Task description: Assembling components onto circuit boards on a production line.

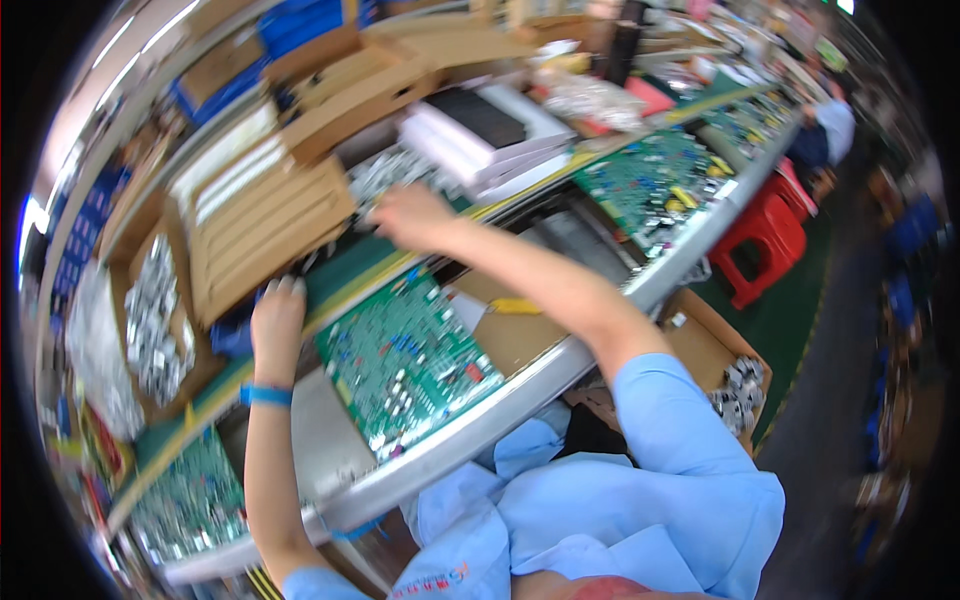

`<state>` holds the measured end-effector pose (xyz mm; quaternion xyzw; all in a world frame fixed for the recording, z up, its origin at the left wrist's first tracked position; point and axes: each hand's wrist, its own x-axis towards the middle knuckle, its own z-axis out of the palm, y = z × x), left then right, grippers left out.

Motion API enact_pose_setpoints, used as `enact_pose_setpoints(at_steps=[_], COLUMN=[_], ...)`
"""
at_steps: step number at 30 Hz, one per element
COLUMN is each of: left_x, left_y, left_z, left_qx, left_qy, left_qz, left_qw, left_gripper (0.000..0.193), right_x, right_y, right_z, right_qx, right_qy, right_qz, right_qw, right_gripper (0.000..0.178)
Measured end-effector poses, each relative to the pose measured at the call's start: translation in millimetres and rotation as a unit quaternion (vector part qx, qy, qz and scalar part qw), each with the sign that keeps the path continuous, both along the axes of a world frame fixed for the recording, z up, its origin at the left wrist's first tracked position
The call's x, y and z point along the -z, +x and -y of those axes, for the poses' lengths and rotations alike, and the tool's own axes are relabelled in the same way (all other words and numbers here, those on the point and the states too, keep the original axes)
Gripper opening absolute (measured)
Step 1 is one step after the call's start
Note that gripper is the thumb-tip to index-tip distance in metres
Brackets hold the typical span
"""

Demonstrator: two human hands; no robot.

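Note:
My right hand (412, 216) reaches over the line to the edge of a pile of small silvery metal parts (405, 172). Its fingers are curled together and blurred, so what they hold cannot be made out. My left hand (279, 318), with a blue band (266, 395) at the wrist, is at the near edge of a ribbed cardboard tray (270, 230). Its fingers are bent together, and whatever lies in them is hidden. A green circuit board (405, 360) crowded with components lies on the line between my forearms.
Further circuit boards lie on the line at right (650, 185) and lower left (190, 500). A cardboard box (190, 385) of silvery parts stands at left. White boxes (485, 140) are stacked beyond my right hand. A red stool (765, 240) and a carton (700, 335) are at right.

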<state>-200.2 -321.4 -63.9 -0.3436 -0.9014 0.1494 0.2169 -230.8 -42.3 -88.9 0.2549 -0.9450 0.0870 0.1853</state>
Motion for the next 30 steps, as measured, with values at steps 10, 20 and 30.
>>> enact_pose_setpoints(at_steps=[10,20,30], left_x=[-17.0,-29.8,-32.3], left_y=[17.5,114.5,191.3], left_z=[-0.3,32.3,19.2], left_qx=[-0.005,-0.061,-0.267], left_qy=[0.017,0.427,0.544], left_qz=[-0.016,0.208,0.448], left_qw=[1.000,0.878,0.657], left_gripper=[0.017,0.026,0.015], right_x=[4.0,2.9,-9.3], right_y=[-3.2,-10.0,4.4], right_z=[-7.7,-12.4,-17.8], right_qx=[-0.037,-0.046,-0.047], right_qy=[-0.098,-0.066,0.049], right_qz=[-0.071,-0.100,-0.139], right_qw=[0.992,0.992,0.988], right_gripper=[0.017,0.019,0.020])
